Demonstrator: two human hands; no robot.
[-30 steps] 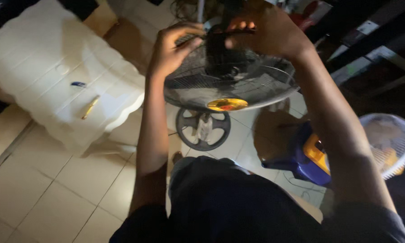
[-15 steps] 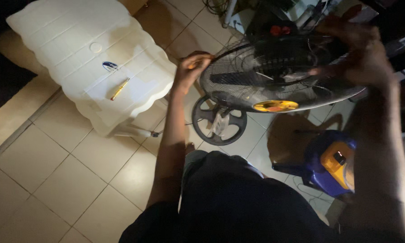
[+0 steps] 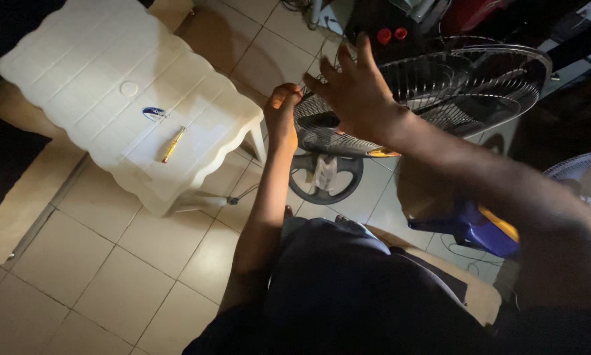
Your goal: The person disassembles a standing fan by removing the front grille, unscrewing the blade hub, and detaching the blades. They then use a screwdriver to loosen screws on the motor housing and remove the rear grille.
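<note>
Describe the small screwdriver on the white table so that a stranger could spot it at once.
Start at the white plastic table left of the fan that the person's hands grip. On its top, toward the near scalloped edge, lies the screwdriver, slanted. It is thin with a yellow handle, unlike the flat blue-and-white oval item just beyond it.

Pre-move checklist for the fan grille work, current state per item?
1. Left hand gripping the rim of the wire fan grille: ok.
2. Right hand open, fingers spread over the grille, holding nothing: ok.
3. Yellow-handled screwdriver lying on the white plastic table, beside the left arm: ok.
4. Round fan base on the tiled floor below the grille: ok.
5. Grille clips or fasteners released: cannot tell, too dark.
</note>
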